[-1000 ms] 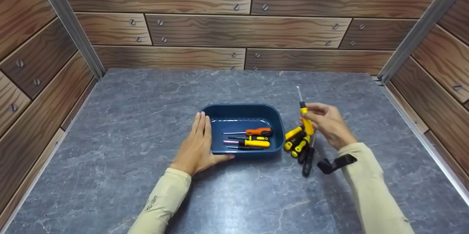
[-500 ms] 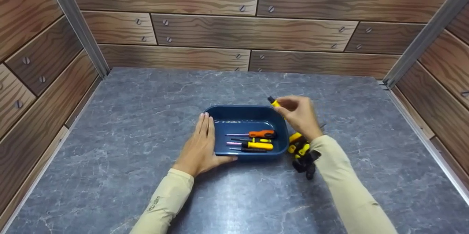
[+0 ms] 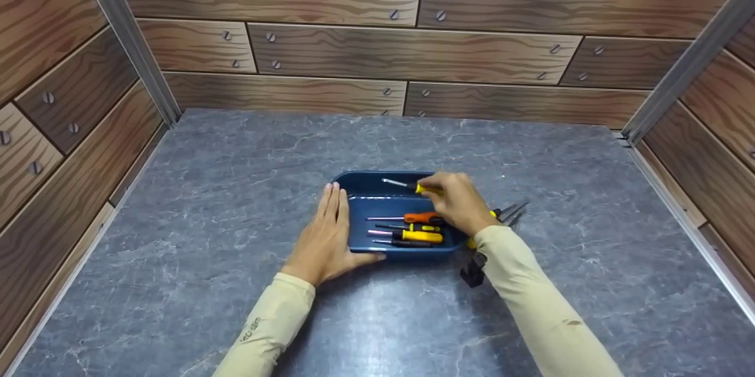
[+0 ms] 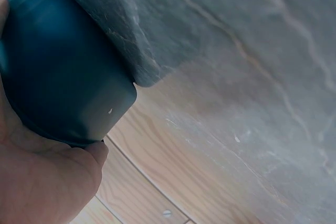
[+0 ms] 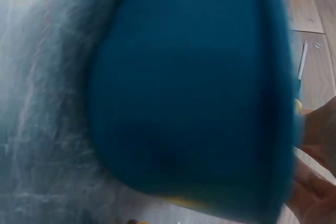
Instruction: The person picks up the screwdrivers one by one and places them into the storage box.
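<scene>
My right hand point(image 3: 461, 203) pinches the yellow handle of a screwdriver point(image 3: 417, 187) over the right part of a dark blue bin point(image 3: 377, 250). Its shaft points left across the bin. Inside the bin lie an orange-handled screwdriver point(image 3: 419, 218), a yellow-handled one point(image 3: 420, 236) and others with black in their handles. My left hand point(image 3: 318, 241) rests against the bin's left side, fingers straight, thumb along the front wall. In the left wrist view, this hand point(image 4: 47, 182) touches the bin point(image 4: 68, 61). The bin point(image 5: 184, 87) hides much of the right wrist view.
To the right of the bin, more screwdrivers point(image 3: 514, 212) lie in a pile, mostly hidden beneath my right wrist and its black strap point(image 3: 473, 271). The grey marbled tabletop point(image 3: 236, 176) meets wood-patterned walls point(image 3: 330, 49) at the back and sides.
My right hand has carried the yellow screwdriver leftward from above the pile to over the bin, turning its shaft from upright to pointing left. My left hand has stayed against the bin.
</scene>
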`<state>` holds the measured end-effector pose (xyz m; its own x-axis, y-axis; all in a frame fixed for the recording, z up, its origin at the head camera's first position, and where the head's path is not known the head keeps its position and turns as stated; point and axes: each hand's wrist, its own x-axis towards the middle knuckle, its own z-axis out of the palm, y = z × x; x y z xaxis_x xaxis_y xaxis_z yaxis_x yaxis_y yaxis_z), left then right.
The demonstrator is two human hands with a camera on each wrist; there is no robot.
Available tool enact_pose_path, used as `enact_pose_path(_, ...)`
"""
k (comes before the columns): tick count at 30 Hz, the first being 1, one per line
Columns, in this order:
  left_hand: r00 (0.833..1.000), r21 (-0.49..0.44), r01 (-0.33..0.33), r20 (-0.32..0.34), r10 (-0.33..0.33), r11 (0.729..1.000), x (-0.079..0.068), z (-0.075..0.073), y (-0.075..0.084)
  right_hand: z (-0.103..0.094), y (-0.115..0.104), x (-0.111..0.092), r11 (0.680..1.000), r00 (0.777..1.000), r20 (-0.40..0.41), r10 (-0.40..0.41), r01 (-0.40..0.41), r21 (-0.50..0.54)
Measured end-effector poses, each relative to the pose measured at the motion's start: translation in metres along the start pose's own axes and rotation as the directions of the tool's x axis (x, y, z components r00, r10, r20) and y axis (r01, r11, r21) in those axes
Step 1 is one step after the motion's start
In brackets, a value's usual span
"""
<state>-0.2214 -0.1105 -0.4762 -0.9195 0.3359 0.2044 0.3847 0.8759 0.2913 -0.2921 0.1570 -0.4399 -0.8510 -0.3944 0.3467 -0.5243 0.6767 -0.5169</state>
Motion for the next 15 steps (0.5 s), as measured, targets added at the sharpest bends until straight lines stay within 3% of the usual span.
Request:
enact_pose_path(8, 1.000, 0.004, -0.008, -0.011, 0.008, 1.000, -0.001, 0.000, -0.001, 0.013, 0.002, 0.001, 0.989, 0.984, 0.173, 0.029, -0.003, -0.148)
enact_pose_path(15, 0.999, 0.001, -0.025, -0.029, 0.025, 1.000, -0.003, -0.001, -0.001, 0.018, 0.003, 0.002, 0.982, 0.973, 0.228, 0.039, 0.005, -0.188)
